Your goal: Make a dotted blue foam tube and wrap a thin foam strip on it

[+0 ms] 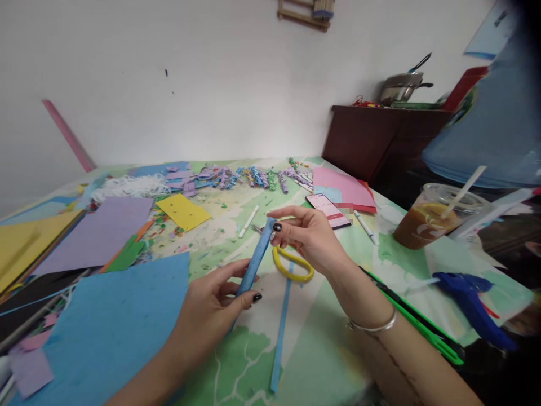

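Narrow blue rolled-paper tube, held in front of yellow-handled metal scissors.
I see left hand gripping its lower end, right hand pinching its top; likely shaping it. Next move probably calls for light, even pressure against unwinding.

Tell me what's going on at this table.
A person's left hand and right hand are holding a long, slim piece of blue paper, apparently rolled or folded. The left grips its nearer part; the right pinches its far end between thumb and fingers. Scissors with a yellow loop handle lie by the right hand, and a flat, narrow blue paper strip runs toward the person. Curled purple, blue and green paper pieces are heaped farther back.
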### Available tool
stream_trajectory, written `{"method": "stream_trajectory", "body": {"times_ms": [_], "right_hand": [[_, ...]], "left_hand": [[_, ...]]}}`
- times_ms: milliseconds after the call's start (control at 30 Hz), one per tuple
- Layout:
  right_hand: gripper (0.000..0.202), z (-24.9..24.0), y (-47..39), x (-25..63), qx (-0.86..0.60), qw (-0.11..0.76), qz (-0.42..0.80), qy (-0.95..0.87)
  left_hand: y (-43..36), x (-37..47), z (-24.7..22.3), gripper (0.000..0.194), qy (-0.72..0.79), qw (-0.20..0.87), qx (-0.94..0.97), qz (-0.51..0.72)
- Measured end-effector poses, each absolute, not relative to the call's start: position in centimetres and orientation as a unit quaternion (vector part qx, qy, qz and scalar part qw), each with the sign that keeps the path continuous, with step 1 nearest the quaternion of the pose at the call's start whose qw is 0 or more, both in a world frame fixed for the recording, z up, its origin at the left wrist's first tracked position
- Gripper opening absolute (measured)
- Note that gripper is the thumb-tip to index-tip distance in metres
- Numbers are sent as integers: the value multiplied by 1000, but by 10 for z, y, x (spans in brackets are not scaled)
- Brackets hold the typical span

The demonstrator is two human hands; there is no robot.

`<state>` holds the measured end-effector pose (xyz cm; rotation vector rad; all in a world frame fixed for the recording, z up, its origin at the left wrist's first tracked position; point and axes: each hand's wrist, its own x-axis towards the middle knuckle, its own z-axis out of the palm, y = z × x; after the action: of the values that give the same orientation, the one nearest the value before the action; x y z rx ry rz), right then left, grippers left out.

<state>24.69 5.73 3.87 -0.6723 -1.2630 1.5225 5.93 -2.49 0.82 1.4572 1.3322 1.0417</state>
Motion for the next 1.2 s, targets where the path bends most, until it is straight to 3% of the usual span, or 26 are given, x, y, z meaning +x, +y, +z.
{"method": "stream_trajectory", "body": {"times_ms": [333,1100,1200], "right_hand": [[17,34,54,236,-288,508,611,-534],[16,32,56,238,-263,535,618,-512],[14,32,57,239,-248,545,617,-511]], "left_hand": [[-24,56,-3,34,537,274,678,421],[-22,51,-12,35,463,88,755,457],[-24,53,-10,31,444,120,759,461]]}}
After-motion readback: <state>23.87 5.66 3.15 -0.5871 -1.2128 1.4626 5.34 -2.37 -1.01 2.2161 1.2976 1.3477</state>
